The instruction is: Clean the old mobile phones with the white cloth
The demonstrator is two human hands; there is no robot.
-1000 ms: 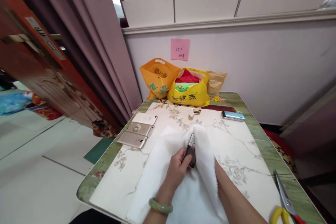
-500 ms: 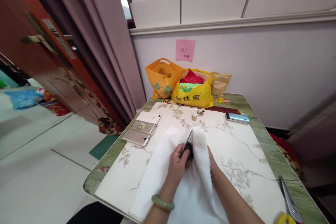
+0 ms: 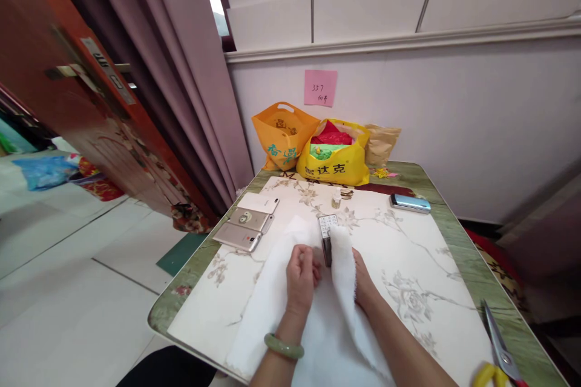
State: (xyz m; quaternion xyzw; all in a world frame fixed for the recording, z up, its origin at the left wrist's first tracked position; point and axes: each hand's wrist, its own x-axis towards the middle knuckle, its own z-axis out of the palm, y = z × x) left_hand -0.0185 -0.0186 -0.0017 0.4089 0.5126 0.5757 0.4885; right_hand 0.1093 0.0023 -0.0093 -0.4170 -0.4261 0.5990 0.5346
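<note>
A keypad phone (image 3: 327, 225) stands tilted over the white cloth (image 3: 281, 308), its keys facing me and its lower part dark. A fold of the cloth wraps its right side. My right hand (image 3: 363, 281) is closed on that fold from behind, gripping the phone through it; most of its fingers are hidden by the cloth. Just left of the phone, my left hand (image 3: 301, 272) is curled closed above the cloth, apart from the phone. What its fingers hold, if anything, is hidden. A green bangle (image 3: 284, 346) circles my left wrist.
Several phones (image 3: 236, 236) lie at the table's left, and a blue phone (image 3: 411, 203) lies at the right. A small bottle (image 3: 336, 198) stands beyond my hands. Scissors (image 3: 499, 344) rest near right. An orange bag (image 3: 284, 133) and a yellow bag (image 3: 333, 163) stand against the wall.
My left hand has let go of the phone, drawn slightly left and curled its fingers. The phone has turned so its keypad faces me, held in the cloth by my right hand.
</note>
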